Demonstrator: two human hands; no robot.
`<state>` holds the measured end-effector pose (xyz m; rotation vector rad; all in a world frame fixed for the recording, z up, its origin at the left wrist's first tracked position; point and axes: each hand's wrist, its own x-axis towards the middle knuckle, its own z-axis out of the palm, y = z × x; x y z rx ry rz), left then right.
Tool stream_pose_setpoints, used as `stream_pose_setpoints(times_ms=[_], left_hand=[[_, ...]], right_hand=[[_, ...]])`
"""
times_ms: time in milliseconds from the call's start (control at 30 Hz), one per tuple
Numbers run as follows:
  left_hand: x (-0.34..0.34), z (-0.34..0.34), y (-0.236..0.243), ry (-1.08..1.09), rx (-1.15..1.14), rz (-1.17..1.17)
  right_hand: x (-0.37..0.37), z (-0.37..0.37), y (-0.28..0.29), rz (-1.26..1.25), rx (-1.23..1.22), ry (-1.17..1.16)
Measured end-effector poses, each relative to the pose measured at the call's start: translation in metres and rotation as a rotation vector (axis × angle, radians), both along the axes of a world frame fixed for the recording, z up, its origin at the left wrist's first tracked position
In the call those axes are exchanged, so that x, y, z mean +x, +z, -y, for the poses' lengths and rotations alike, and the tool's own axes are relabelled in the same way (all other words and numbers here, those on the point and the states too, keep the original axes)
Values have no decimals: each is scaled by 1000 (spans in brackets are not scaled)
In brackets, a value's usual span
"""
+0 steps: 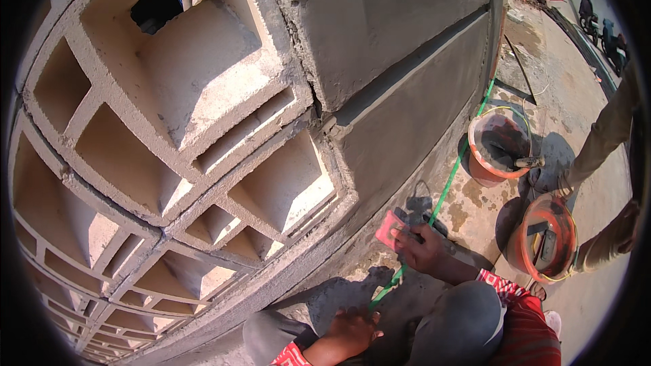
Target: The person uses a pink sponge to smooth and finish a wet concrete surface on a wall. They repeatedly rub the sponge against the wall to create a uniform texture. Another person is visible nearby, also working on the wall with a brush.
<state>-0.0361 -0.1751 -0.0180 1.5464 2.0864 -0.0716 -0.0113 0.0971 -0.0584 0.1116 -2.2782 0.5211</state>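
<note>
As the pale block wall [180, 157] looms left, grey plastered wall [407, 71] alongside, two orange buckets [487, 169] [519, 252] stand right, green strip [445, 190] between, left hand [352, 332] low, fingers' grip unclear, right hand [426, 249], fingers pinching the pink pad [386, 231] beside the wall's foot.

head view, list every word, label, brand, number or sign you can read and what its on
No readable text anywhere in the view.
Red sleeve: white patterning, no letters I can make out.
Pink block in the right hand: no legible marking.
Two orange buckets: none legible.
Distant dark objects, upper right: too small to tell.
</note>
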Motion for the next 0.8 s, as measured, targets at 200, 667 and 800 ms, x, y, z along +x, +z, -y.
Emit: stream_pose_setpoints(times_ms=[200,667,800], left_hand=[[3,8,7,-46,4,85],[-12,5,2,-15,139,42],[-12,3,-11,-69,128,22]], right_hand=[[-38,-20,45,-283,-391,-78],[-14,19,-77,-133,-2343,782],[2,21,-79,-29,-2254,840]])
